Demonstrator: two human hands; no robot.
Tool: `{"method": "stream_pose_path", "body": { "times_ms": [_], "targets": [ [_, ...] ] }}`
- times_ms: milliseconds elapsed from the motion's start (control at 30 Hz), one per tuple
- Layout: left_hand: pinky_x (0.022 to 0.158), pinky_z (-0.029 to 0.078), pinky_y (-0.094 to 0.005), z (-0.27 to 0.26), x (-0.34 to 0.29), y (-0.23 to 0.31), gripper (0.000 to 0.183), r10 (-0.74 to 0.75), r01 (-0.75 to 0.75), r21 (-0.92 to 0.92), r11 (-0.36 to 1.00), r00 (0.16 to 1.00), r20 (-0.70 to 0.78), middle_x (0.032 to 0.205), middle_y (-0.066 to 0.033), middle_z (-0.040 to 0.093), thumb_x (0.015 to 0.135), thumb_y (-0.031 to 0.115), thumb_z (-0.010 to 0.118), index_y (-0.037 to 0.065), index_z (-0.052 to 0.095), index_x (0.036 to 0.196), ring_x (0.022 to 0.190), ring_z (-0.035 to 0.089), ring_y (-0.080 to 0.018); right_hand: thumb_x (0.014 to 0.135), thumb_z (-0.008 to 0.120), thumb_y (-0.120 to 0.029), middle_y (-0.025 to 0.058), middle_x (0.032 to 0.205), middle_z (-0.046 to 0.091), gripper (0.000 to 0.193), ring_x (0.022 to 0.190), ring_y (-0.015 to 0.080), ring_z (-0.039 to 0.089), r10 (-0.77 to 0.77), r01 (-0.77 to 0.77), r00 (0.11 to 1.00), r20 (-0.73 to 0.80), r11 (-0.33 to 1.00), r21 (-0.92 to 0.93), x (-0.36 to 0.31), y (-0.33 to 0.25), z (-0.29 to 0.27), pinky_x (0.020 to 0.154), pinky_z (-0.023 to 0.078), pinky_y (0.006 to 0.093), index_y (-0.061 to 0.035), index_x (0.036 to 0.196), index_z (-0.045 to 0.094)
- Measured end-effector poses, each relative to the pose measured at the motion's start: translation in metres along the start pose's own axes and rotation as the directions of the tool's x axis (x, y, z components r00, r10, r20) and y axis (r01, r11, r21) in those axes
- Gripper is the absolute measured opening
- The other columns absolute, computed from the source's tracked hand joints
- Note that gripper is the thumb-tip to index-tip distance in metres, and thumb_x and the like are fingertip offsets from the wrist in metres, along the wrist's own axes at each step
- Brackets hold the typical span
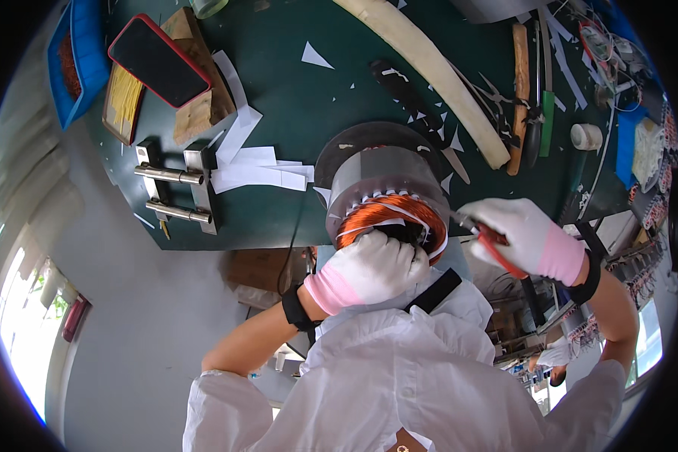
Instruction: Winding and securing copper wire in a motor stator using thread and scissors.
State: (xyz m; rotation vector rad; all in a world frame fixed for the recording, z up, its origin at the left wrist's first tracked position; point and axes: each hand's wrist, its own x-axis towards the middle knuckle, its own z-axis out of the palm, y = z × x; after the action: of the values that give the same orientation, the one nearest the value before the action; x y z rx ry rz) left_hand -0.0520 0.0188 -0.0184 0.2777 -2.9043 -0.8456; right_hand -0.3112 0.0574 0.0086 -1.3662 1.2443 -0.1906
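A grey metal motor stator (377, 169) stands at the table's near edge, its orange copper winding (373, 216) bound with white strips and turned toward me. My left hand (377, 267), in a white glove with a pink cuff, is closed on the near rim of the winding; its fingertips are partly hidden in the bore. To the right of the stator, my right hand (518, 235), gloved alike, grips red-handled pliers (502, 256). Their short metal tip points toward the winding. Behind the stator lies a dark round disc (346, 147).
Cut white paper strips (260, 169) and a metal fixture with two rods (175, 196) lie left. A red-edged phone (160, 60) rests on a wooden block (203, 113). A long pale curved bar (429, 68), a knife (452, 162), a wooden stick (519, 98) and a white spool (586, 136) lie beyond.
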Motion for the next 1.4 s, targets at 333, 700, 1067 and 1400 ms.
{"method": "stream_pose_path", "body": {
  "times_ms": [333,700,1067,1400],
  "targets": [
    [0.050,0.038,-0.0280,-0.004,0.002,-0.003,0.018,0.028,-0.028,-0.026,0.999,0.999,0.029,0.064,0.0006,0.052,0.074,0.014,0.059,0.005,0.059,0.089,0.055,0.053,-0.0145,0.079,0.069,-0.022,0.0146,0.076,0.062,0.028,0.070,0.0328,0.063,-0.041,0.048,0.994,-0.101,0.996,0.074,0.016,0.011,-0.002,0.060,0.049,0.0373,-0.0037,0.096,0.058],
    [0.049,0.039,-0.0245,-0.003,0.002,-0.011,0.015,0.143,-0.144,-0.002,0.990,0.988,-0.050,0.061,0.0025,0.050,0.068,0.012,0.062,0.007,0.060,0.082,0.055,0.052,-0.0127,0.084,0.062,-0.028,0.0164,0.070,0.063,0.023,0.068,0.0347,0.063,-0.069,0.212,0.943,0.326,0.879,-0.426,0.058,-0.025,-0.051,0.062,0.051,0.0421,-0.0052,0.089,0.062],
    [0.110,0.029,-0.0374,0.030,-0.034,0.015,0.076,-0.858,0.536,-0.702,0.469,0.463,-0.220,0.137,-0.0205,0.036,0.070,-0.008,0.047,-0.002,0.024,0.142,0.132,0.036,-0.0319,0.083,0.067,-0.020,0.0156,0.063,0.054,0.030,0.055,0.0294,0.058,0.172,-0.185,0.966,-0.193,0.982,-0.049,-0.031,0.000,0.012,0.053,0.044,0.0357,-0.0057,0.105,0.054],
    [0.104,0.038,-0.0369,0.060,-0.030,0.031,0.076,-0.954,0.327,-0.900,0.287,0.178,-0.240,0.133,-0.0196,0.044,0.080,0.015,0.067,-0.002,0.025,0.141,0.122,0.048,-0.0288,0.082,0.064,-0.012,0.0117,0.064,0.052,0.027,0.051,0.0170,0.050,0.182,-0.183,0.981,-0.071,0.983,-0.008,-0.066,-0.029,0.039,0.053,0.041,0.0289,-0.0029,0.106,0.056]
  ]
}}
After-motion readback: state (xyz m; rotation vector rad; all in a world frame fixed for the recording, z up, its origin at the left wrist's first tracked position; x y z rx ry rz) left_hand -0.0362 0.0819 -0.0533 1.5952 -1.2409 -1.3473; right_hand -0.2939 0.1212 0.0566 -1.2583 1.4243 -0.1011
